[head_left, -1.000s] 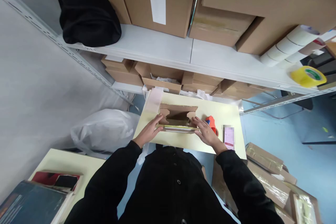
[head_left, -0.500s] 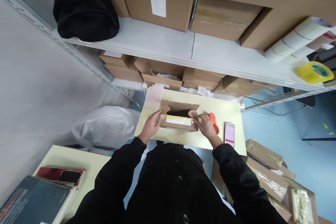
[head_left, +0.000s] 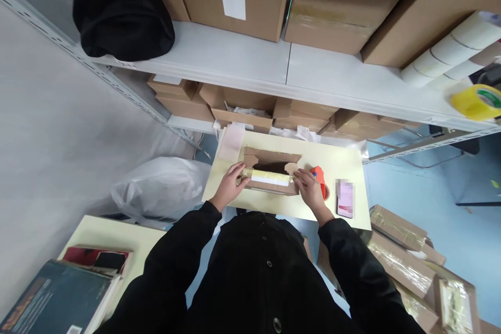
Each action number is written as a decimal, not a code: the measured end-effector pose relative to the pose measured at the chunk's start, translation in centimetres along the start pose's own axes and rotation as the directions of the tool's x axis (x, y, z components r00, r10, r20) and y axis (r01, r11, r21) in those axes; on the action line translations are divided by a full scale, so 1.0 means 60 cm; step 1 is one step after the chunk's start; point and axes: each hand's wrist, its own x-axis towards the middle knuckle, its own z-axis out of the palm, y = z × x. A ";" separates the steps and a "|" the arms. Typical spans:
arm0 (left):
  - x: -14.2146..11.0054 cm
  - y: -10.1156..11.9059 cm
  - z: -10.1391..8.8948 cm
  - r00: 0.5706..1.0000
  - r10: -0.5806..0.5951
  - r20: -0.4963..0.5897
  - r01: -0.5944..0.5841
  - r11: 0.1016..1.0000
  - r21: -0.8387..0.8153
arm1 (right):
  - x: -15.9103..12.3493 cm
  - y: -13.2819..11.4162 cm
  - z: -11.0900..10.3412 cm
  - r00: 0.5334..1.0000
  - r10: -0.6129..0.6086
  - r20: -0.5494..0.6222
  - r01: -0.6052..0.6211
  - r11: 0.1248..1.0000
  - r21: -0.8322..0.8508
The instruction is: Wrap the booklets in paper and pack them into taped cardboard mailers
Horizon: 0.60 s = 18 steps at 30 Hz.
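While left grip [head_left: 228, 188] and right grip [head_left: 311, 189] narrowly pinch its front corners, brown box [head_left: 270, 187] gapes, yellow-taped.

One box [head_left: 274, 187], one phone [head_left: 345, 201], one orange tape dispenser [head_left: 320, 174] on worktable [head_left: 344, 155].

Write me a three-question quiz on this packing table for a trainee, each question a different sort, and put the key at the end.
1. True or false: the carton on the table is sealed shut.
2. Which lies just right of the orange object? (a) a book (b) a phone (c) a black cloth
3. Which of the person's hands is nearer the orange object?

Key: 1. False; the carton is open at the top. 2. b, the phone. 3. The right hand.
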 end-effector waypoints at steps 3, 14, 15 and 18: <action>0.016 0.003 0.015 1.000 0.011 0.013 -0.010 0.999 -0.035 | 0.000 0.011 -0.006 1.000 0.019 -0.014 -0.018 1.000 0.011; 0.048 0.004 0.031 0.998 0.038 0.039 -0.036 0.998 -0.054 | 0.012 0.028 -0.010 0.999 0.039 -0.035 -0.039 0.999 0.004; 0.039 0.004 0.030 0.999 0.023 0.048 -0.019 0.997 -0.073 | 0.005 0.026 -0.010 0.999 0.041 -0.035 -0.041 0.999 0.007; 0.011 0.006 0.027 0.998 -0.016 0.066 0.022 0.994 -0.103 | -0.016 0.018 -0.008 0.998 0.044 -0.040 -0.044 0.999 0.015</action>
